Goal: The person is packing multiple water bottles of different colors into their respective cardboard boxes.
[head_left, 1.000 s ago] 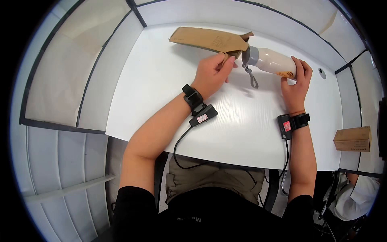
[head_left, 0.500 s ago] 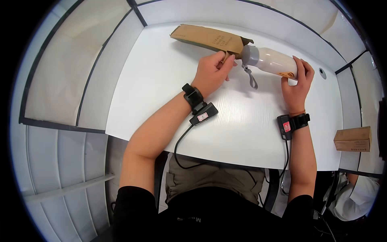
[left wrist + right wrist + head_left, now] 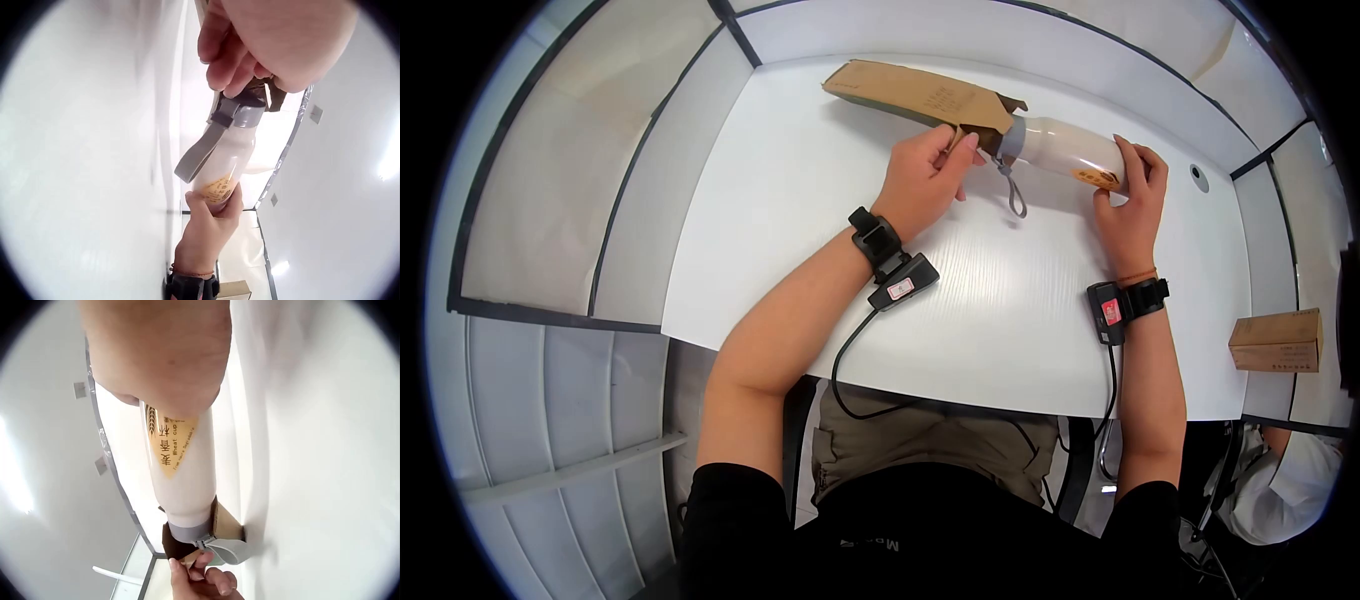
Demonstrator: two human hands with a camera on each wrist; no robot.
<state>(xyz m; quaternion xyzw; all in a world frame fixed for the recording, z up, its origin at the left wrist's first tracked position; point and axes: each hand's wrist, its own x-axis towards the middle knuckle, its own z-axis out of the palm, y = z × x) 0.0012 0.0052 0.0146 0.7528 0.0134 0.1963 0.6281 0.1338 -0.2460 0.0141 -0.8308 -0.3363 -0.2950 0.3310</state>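
Observation:
My right hand (image 3: 1137, 205) grips the base end of a cream water bottle (image 3: 1065, 150), which lies on its side with a yellow label. Its grey lid (image 3: 1017, 138) points left, into the open end of a long brown cardboard box (image 3: 915, 93). A grey strap loop (image 3: 1013, 195) hangs from the lid. At that opening my left hand (image 3: 920, 180) pinches a flap of the box between thumb and fingers. In the right wrist view, the lid (image 3: 190, 531) sits at the mouth between raised flaps (image 3: 226, 523), with the strap outside.
Another small brown box (image 3: 1275, 343) stands at the right edge of the white table (image 3: 1020, 300). A round cable hole (image 3: 1199, 179) is at the right back. White partition panels (image 3: 990, 42) enclose the table. Cables run from both wrist cameras.
The bottle has moved left with my right hand, so its lid goes slightly into the box mouth. The box's far end has tilted up a little, and my left hand keeps its pinch.

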